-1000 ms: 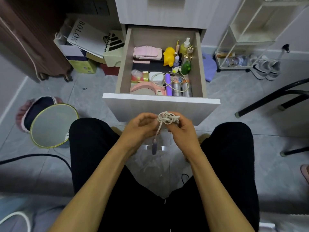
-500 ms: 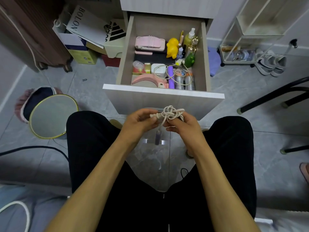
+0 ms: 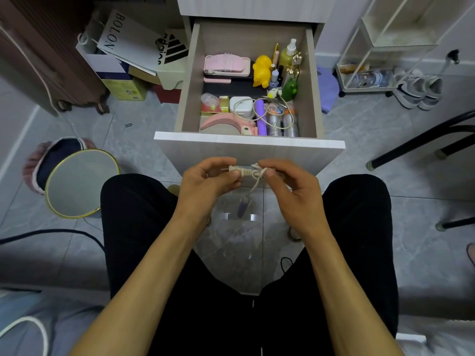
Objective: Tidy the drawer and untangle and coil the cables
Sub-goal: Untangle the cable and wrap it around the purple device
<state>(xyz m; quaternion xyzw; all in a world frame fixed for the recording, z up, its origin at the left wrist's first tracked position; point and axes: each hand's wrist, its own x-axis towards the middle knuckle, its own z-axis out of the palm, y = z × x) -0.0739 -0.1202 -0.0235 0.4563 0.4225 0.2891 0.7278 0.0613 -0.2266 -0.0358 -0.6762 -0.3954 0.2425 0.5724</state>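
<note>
Left hand point(image 3: 205, 179) pinching white cable point(image 3: 253, 173) plug, right hand point(image 3: 290, 186) gripping the knot; hard pulling risks tightening it, dangling purple end point(image 3: 242, 205) snagging

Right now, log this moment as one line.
left hand: pinches plug | right hand: grips cable knot | purple end hangs | drawer: open, full

"BOLON" stands on a white paper bag point(image 3: 128, 44); "60" on a silver can point(image 3: 274, 123).

floor point(image 3: 133, 140): grey tile | rack point(image 3: 385, 42): white | suitcase point(image 3: 38, 60): brown
</note>
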